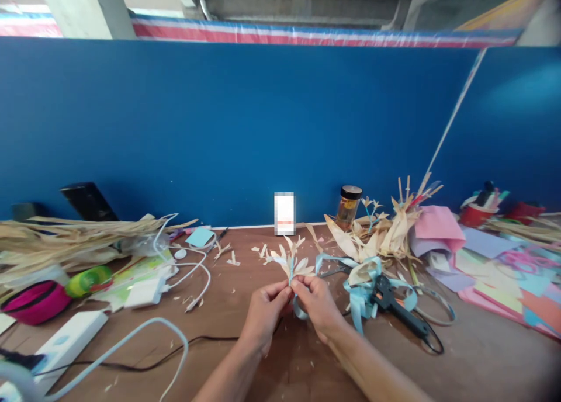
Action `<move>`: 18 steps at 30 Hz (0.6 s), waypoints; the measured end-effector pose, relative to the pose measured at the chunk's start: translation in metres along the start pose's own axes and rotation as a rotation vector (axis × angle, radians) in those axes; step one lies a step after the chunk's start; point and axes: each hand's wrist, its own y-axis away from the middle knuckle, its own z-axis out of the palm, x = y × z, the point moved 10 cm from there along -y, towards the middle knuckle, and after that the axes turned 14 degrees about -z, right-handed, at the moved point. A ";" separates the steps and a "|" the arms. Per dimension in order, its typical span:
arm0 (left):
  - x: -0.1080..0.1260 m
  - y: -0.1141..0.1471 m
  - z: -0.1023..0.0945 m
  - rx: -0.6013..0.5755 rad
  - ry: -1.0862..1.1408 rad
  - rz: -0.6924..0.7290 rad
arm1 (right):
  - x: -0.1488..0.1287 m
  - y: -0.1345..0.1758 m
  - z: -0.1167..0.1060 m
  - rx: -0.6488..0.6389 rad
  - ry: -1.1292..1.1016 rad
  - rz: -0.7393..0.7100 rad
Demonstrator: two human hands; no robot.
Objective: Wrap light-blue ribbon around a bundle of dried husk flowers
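Between my two hands stands a small spray of dried husk leaves [289, 259], its stem wrapped in light blue ribbon. My left hand [268, 308] pinches the base of the stem between thumb and fingers. From the other side, my right hand [316, 302] pinches the same spot, and its fingertips meet those of the left. A loop of blue ribbon [300, 309] hangs below the fingers. More blue ribbon [359, 297] lies bunched to the right, beside a black hot glue gun [398, 308].
Dried husks [381, 235] and a dark-lidded jar [349, 206] stand at the back right. Colored paper [504, 285] covers the far right. At left lie a power strip [70, 343], white cables, a pink pouch [35, 301] and long dried strips [65, 244]. A blue partition [245, 127] rises behind.
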 end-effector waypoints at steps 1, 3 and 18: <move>-0.003 -0.001 -0.003 0.018 0.002 -0.017 | -0.003 0.000 0.000 0.002 0.032 -0.017; -0.007 -0.002 -0.007 0.041 -0.005 -0.051 | -0.006 0.000 -0.001 0.001 0.100 -0.038; 0.001 0.000 -0.019 0.161 -0.120 0.042 | -0.013 -0.005 -0.007 -0.031 0.344 -0.141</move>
